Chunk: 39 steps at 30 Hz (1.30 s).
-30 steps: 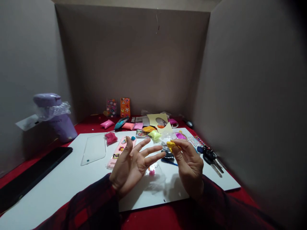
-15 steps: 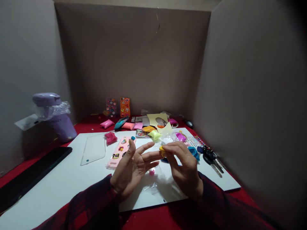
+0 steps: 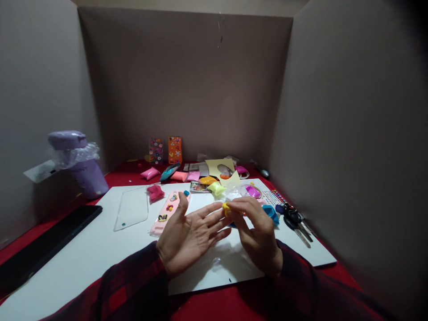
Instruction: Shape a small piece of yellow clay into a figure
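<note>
My right hand (image 3: 257, 232) pinches a small yellow clay piece (image 3: 226, 207) between thumb and fingertips, above the white board (image 3: 83, 249). My left hand (image 3: 189, 234) is held palm-up beside it with fingers spread; its fingertips reach the yellow piece. Just left of my left hand lies a pink phone case (image 3: 167, 213) decorated with small clay shapes. A clear phone case (image 3: 132, 213) lies further left.
Packets of coloured clay (image 3: 150, 173), a blue clay packet (image 3: 270, 213), stickers and keys (image 3: 294, 220) litter the board's far and right side. A purple container (image 3: 80, 167) stands at left, a black slab (image 3: 43, 245) before it. Cardboard walls enclose the red table.
My right hand brought the yellow clay piece leftward to my left hand's fingertips. My left hand lowered and flattened somewhat.
</note>
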### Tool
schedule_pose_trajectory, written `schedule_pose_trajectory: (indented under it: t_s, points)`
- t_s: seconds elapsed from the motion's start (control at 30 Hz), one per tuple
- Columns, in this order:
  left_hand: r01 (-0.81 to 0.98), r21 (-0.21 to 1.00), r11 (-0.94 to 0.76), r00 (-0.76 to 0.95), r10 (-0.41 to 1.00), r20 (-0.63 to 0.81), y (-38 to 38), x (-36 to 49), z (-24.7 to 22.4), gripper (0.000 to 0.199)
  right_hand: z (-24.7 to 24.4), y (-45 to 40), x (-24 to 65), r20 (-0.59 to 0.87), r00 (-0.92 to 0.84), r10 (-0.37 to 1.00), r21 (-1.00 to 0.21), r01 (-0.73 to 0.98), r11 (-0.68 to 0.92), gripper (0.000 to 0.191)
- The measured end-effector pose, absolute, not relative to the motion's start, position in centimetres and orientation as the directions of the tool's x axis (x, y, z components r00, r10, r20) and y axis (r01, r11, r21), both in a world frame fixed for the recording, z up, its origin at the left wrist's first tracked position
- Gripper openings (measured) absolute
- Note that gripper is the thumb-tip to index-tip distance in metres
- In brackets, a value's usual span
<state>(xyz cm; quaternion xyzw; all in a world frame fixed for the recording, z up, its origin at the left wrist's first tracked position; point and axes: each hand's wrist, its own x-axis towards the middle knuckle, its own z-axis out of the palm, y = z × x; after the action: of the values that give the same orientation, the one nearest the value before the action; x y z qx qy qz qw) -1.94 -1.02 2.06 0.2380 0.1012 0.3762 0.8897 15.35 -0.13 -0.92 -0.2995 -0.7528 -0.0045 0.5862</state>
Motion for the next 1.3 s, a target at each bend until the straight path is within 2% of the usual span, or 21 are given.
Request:
schedule_pose_trajectory:
  t_s: [0.13, 0.3, 0.57, 0.73, 0.9, 1.07, 1.17, 1.23, 1.3]
  points:
    - [-0.618, 0.507, 0.601, 0.702, 0.712, 0.012, -0.9, -2.0, 1.9, 0.084, -1.1, -0.7, 15.4, 0.901, -0.038, 0.432, -0.374, 0.437, 0.818, 0.024]
    - [-0.603, 0.532, 0.594, 0.702, 0.712, 0.0, -0.9, -1.9, 1.8, 0.081, -1.1, -1.2, 15.3, 0.902, -0.117, 0.415, -0.333, 0.422, 0.843, 0.03]
    - [-0.564, 0.592, 0.576, 0.724, 0.69, 0.017, -1.7, -1.1, 1.5, 0.056, -0.8, -1.9, 14.4, 0.921, -0.172, 0.35, -0.279, 0.335, 0.9, 0.04]
    - [-0.533, 0.605, 0.592, 0.767, 0.639, 0.051, -2.7, -0.3, 1.1, 0.043, -0.3, -3.0, 13.5, 0.909, -0.196, 0.368, -0.32, 0.238, 0.917, 0.043]
    - [-0.517, 0.58, 0.629, 0.794, 0.606, 0.05, -2.9, -0.2, 1.3, 0.048, -0.5, -3.2, 13.4, 0.905, -0.136, 0.404, -0.372, 0.211, 0.904, 0.038]
    - [-0.555, 0.515, 0.653, 0.78, 0.624, 0.051, -2.5, -0.5, 1.9, 0.075, -0.9, -2.9, 14.2, 0.904, 0.025, 0.427, -0.416, 0.285, 0.864, 0.034]
    - [-0.568, 0.519, 0.639, 0.766, 0.642, 0.048, -2.4, -0.5, 1.8, 0.078, -0.8, -2.6, 14.2, 0.909, -0.092, 0.408, -0.355, 0.344, 0.869, 0.033]
    - [-0.567, 0.56, 0.604, 0.751, 0.658, 0.05, -2.4, -0.3, 1.6, 0.071, -0.7, -2.3, 14.0, 0.899, -0.236, 0.369, -0.268, 0.37, 0.89, 0.031]
    - [-0.573, 0.626, 0.528, 0.712, 0.699, 0.062, -2.3, -0.2, 1.3, 0.059, -0.6, -2.0, 13.9, 0.882, -0.308, 0.357, -0.221, 0.398, 0.89, 0.029]
